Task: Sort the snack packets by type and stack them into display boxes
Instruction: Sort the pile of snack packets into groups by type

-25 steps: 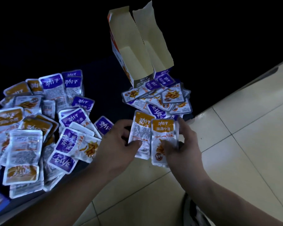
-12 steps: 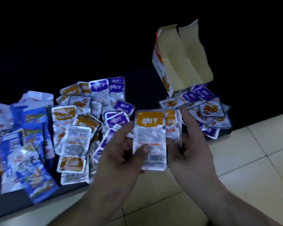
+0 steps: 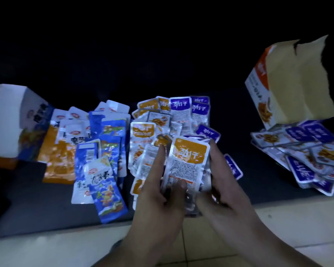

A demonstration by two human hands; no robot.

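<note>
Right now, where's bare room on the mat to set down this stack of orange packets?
Two patches: the dark mat between the mixed pile and the purple pile by the open box; and front left, beside the blue packets. The middle is crowded.

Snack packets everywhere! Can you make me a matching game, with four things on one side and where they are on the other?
Things:
1. orange-topped packet
2. open brown box
3. blue packet with white top
4. white-and-blue box

Places:
A. lying tilted at the front, left of the hands
B. held between the left hand and right hand
C. far left
D. far right, flaps up

Pairs: 1-B, 2-D, 3-A, 4-C.
</note>
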